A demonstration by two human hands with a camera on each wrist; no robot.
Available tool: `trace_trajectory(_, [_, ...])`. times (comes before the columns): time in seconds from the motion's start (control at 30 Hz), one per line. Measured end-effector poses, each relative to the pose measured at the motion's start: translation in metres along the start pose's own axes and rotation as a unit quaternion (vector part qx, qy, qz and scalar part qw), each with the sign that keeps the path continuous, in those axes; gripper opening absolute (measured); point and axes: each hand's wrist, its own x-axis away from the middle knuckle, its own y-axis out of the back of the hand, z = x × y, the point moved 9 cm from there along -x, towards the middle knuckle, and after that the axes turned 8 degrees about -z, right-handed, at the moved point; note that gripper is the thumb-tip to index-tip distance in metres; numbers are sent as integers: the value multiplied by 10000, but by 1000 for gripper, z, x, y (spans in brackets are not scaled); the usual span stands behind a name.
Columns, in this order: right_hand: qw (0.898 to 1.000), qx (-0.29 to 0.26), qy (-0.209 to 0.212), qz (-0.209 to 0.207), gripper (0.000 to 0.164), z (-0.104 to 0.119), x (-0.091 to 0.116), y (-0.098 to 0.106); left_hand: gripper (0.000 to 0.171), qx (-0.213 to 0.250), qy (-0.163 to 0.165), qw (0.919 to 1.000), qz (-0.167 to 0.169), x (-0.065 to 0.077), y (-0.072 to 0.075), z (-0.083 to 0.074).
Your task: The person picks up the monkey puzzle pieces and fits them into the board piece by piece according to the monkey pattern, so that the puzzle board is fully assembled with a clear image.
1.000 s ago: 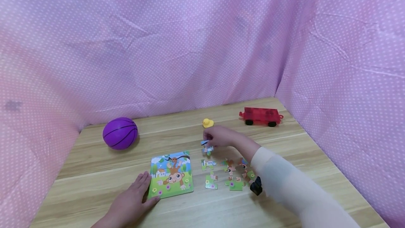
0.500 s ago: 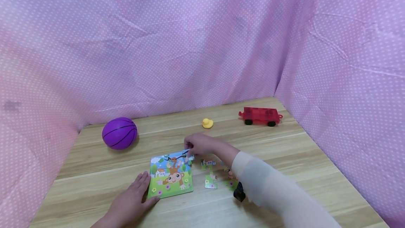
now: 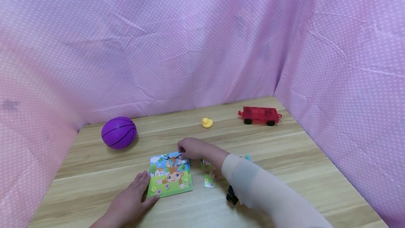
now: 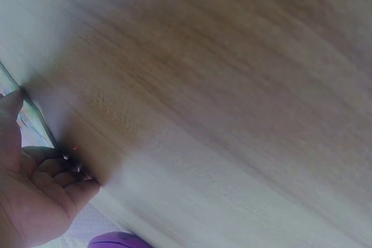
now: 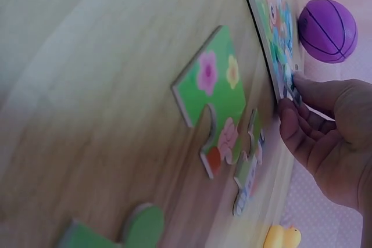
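A square puzzle board (image 3: pixel 171 180) with a printed monkey lies flat on the wooden table. My left hand (image 3: pixel 129 200) rests beside it, its fingers and thumb touching the board's left edge. At the board's far right corner, my right hand (image 3: pixel 193 149) pinches a puzzle piece (image 5: pixel 296 91) between thumb and fingers. That piece is mostly hidden by the hand in the head view. To the right of the board lie loose pieces, among them a green flower piece (image 5: pixel 215 85) and a fence piece (image 5: pixel 250 169). The right forearm covers others.
A purple ball (image 3: pixel 119 133) sits at the back left. Behind the board stand a small yellow duck (image 3: pixel 207 122) and, farther right, a red toy wagon (image 3: pixel 260 115). Pink dotted cloth (image 3: pixel 190 45) hangs around the table's back and sides.
My right hand has carried the puzzle piece leftward from beside the board, near the duck, onto the board's far right corner. My left hand has stayed at the left edge.
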Motion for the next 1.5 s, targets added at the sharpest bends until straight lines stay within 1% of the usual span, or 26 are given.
trace_trajectory(0.17, [9993, 365, -45, -23, 14, 0, -3, -3, 92, 24, 28, 10000, 61, 0, -1, 0])
trace_trajectory(0.27, [9987, 509, -100, 24, 20, -1, -1, -5, 92, 15, 40, 9999, 111, 0, -2, 1])
trace_trajectory(0.47, [9962, 838, 57, 211, 29, 6, 6, -7, 92, -1, 24, 9999, 111, 0, -3, 2])
trace_trajectory(0.7, [9949, 989, 146, 145, 26, 11, 7, -8, 90, -1, -23, 10000, 8, -1, 0, 0])
trace_trajectory(0.87, [9919, 1248, 213, 103, 24, 14, 7, -6, 90, -24, 0, 10000, 38, -1, -1, 1])
trace_trajectory(1.0, [9882, 1500, 289, 105, 26, 19, 7, -6, 90, -18, -8, 10000, 17, -1, -1, 1])
trace_trajectory(1.13, [9875, 1539, 336, 95, 30, 22, 7, -7, 89, 2, -12, 10000, 8, -1, -1, 1])
trace_trajectory(1.37, [9840, 1718, 472, -12, 24, 26, 6, -9, 90, 15, -51, 10000, -52, -1, 0, 1])
trace_trajectory(1.5, [9821, 1819, 494, -79, 23, 25, 4, -11, 90, 27, -55, 9999, -83, -1, 0, 1])
